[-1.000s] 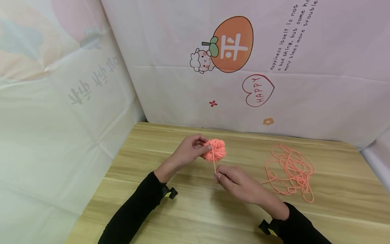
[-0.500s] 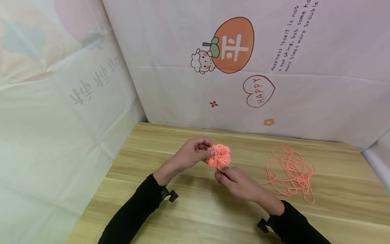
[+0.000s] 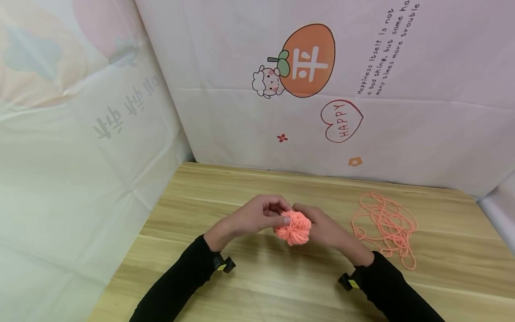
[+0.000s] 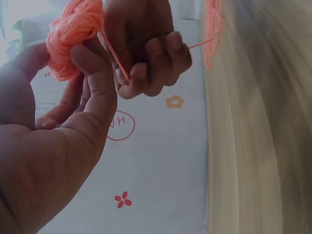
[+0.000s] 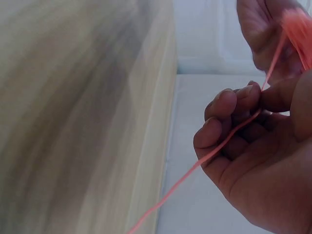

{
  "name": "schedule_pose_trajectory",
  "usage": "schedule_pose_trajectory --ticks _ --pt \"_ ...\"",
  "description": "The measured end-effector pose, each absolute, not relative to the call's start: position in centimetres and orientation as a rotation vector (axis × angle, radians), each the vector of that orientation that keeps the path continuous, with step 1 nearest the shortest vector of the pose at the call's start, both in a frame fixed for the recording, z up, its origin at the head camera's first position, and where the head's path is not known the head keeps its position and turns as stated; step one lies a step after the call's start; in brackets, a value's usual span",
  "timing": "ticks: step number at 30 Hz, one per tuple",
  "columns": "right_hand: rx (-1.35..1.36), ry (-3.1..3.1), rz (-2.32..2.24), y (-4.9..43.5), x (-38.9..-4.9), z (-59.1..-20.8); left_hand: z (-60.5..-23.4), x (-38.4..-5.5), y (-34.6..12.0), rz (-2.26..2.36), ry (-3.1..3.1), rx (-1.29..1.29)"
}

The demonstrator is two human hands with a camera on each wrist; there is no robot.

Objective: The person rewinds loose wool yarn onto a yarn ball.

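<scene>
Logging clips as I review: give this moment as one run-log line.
left hand: grips yarn ball | right hand: pinches yarn strand | loose yarn: on table

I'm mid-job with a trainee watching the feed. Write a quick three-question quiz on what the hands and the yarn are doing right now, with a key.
1. Multiple choice. What does the left hand hold?
A) A pair of scissors
B) The wound yarn bundle
C) A crochet hook

2. True or false: the loose yarn heap lies on the left hand's side of the table.

3. Short answer. What links the right hand to the bundle?

Key:
1. B.
2. False; it lies on the right hand's side.
3. A single strand of yarn, held in the right hand's fingers.
</scene>
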State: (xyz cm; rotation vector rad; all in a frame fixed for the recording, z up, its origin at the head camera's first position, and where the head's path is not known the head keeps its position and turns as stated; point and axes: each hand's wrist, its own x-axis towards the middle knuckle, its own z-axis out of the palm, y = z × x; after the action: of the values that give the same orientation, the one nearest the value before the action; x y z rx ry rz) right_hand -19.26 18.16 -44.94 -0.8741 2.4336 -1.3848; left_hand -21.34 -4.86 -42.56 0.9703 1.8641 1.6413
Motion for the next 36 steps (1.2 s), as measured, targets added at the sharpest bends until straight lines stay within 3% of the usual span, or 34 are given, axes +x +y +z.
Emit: schedule_pose_trajectory --ticks 14,23,36 --pt "-0.778 2.491 -1.377 18.4 -20.4 -43.4 -43.7 -20.9 -5.0 1.547 1.830 1.011" --pt "-0.751 2.514 -1.447 17.4 -18.6 -39.1 -44.6 -21.3 -5.2 1.498 1.869 0.933" --pt "-0.888 2.529 -1.488 18.4 -19.0 -40.8 -45.5 -22.1 -5.2 1.422 2.073 0.731"
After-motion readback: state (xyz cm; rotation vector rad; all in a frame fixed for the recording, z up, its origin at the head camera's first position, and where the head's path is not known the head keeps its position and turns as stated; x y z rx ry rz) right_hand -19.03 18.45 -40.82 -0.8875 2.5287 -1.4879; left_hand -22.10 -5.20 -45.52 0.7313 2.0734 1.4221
